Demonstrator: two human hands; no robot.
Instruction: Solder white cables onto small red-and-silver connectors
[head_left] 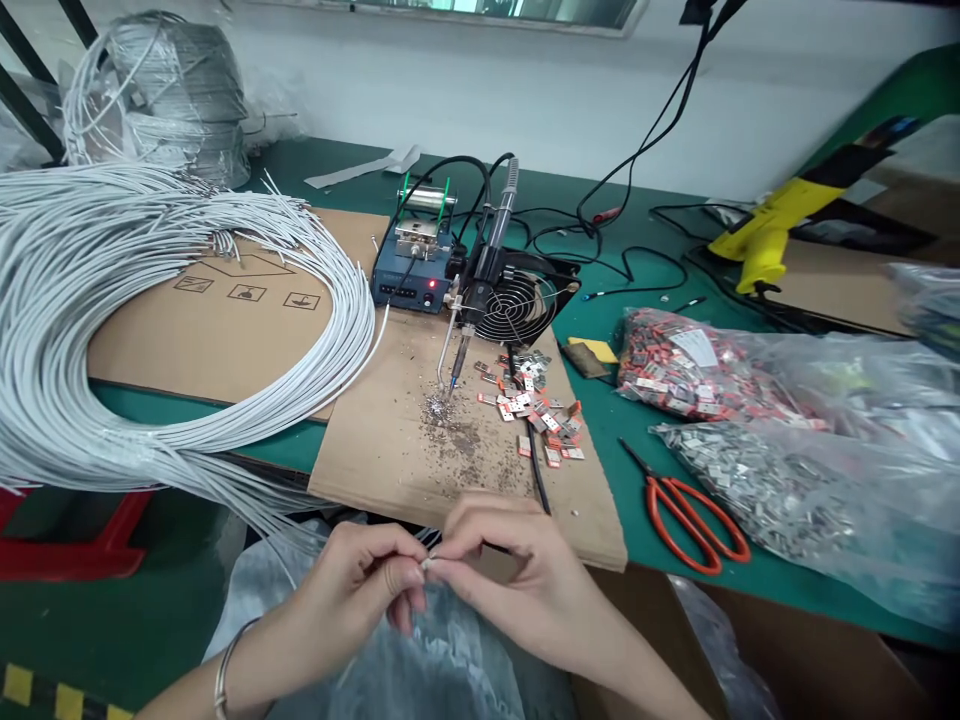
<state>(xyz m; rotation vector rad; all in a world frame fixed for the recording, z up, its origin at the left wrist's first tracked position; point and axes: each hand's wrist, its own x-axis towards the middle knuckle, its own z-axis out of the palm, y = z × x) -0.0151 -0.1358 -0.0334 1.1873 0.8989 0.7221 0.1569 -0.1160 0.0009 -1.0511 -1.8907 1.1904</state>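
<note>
My left hand (375,575) and my right hand (510,560) meet over my lap, just in front of the bench edge. Thumb and fingers of both are pinched together on the tip of a thin white wire (427,563), most of which the fingers hide. Beyond the hands, a soldering iron (480,290) is clamped in a stand, tip down over a small heap of solder bits (437,408) on a cardboard sheet (375,455). Small orange-and-silver metal parts (551,420) lie scattered right of the tip. A big coil of white wires (45,330) lies at left.
Behind the iron stand a blue soldering unit (411,275) with a solder spool (426,197) and a black fan (517,305). Orange-handled scissors (694,520) and bags of metal parts (757,490) lie at right. A yellow tool (780,220) rests at the back right.
</note>
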